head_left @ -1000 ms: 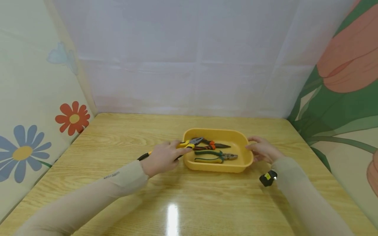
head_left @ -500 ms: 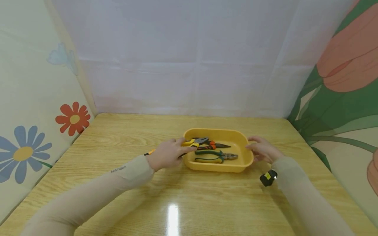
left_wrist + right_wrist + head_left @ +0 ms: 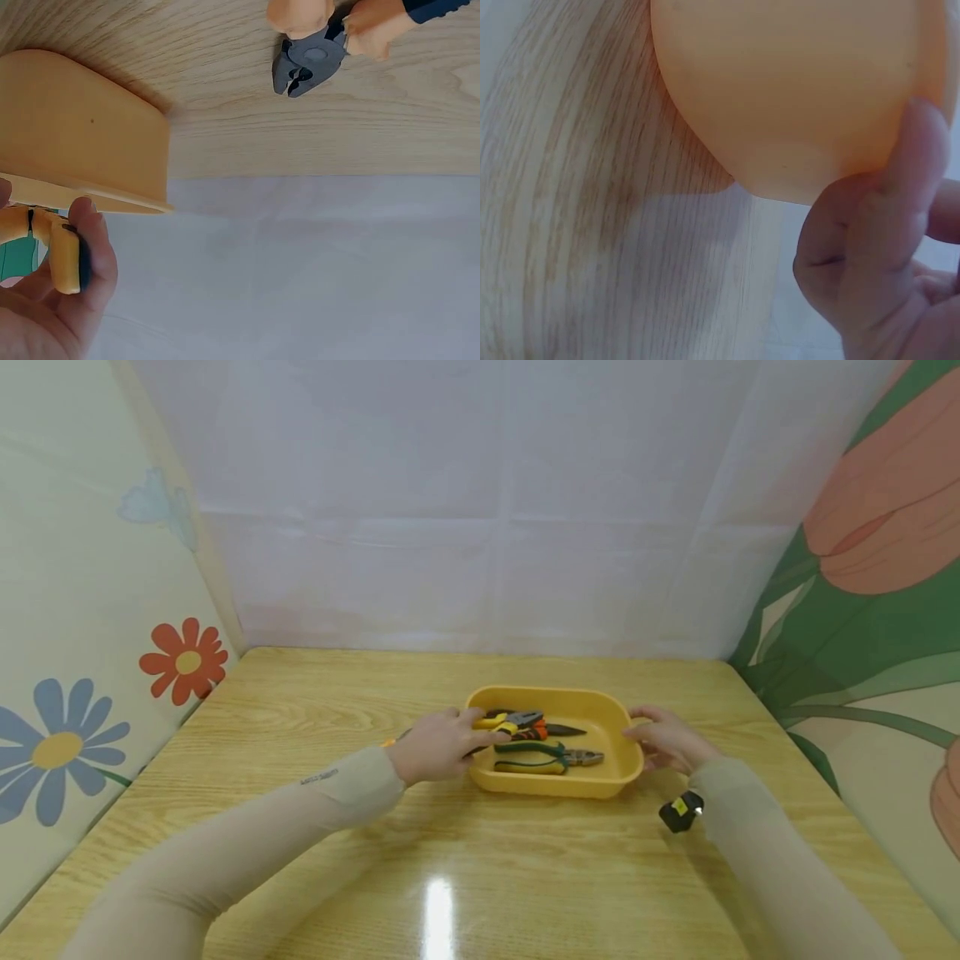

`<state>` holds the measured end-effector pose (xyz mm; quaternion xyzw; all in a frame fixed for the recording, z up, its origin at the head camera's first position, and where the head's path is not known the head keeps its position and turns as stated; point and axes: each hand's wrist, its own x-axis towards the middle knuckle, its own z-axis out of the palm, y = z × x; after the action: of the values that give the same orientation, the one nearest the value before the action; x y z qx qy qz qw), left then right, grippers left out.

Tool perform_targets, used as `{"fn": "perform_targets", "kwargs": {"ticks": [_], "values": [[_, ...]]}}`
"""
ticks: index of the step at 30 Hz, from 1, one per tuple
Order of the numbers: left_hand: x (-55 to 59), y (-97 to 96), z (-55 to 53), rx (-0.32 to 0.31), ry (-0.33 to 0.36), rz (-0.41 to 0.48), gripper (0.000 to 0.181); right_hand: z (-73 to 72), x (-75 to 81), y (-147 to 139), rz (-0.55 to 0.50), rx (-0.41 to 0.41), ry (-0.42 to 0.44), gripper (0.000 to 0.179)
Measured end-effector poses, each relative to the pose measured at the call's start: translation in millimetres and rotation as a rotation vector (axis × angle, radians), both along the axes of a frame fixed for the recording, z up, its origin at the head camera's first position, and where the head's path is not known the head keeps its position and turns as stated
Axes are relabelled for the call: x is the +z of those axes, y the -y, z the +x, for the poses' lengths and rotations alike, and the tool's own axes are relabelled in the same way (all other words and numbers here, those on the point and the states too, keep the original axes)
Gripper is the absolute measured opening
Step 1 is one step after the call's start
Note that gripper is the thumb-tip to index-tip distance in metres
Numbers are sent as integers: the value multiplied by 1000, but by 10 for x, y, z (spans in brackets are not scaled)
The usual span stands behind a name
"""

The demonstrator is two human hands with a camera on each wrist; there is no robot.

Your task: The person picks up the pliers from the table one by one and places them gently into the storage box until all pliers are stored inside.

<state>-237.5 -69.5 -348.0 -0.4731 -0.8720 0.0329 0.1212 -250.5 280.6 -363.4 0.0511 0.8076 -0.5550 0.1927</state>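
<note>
My left hand grips a pair of pliers with yellow and black handles over the left rim of the yellow plastic tray. Their grey head reaches inside, overlapping long-nose pliers with orange-red and black handles. Nearer the front of the tray lie pliers with green and yellow handles. In the left wrist view, a yellow handle end shows between thumb and fingers. At the tray's right end, my right hand holds the wall, its thumb against the outside.
Another pair of pliers with orange and dark handles lies on the wooden table, mostly hidden behind my left hand in the head view. A small black block with a yellow mark is by my right wrist. White cloth hangs behind.
My left hand has moved right, carrying the yellow-handled pliers farther into the tray and covering more of the pliers on the table. The right hand and tray have stayed in place.
</note>
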Motion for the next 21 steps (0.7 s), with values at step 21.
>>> {"fn": "perform_targets", "kwargs": {"ticks": [21], "values": [[5,-266,-108,-1,109,-177,53,-5,-5,-18,5,4,6,53]]}}
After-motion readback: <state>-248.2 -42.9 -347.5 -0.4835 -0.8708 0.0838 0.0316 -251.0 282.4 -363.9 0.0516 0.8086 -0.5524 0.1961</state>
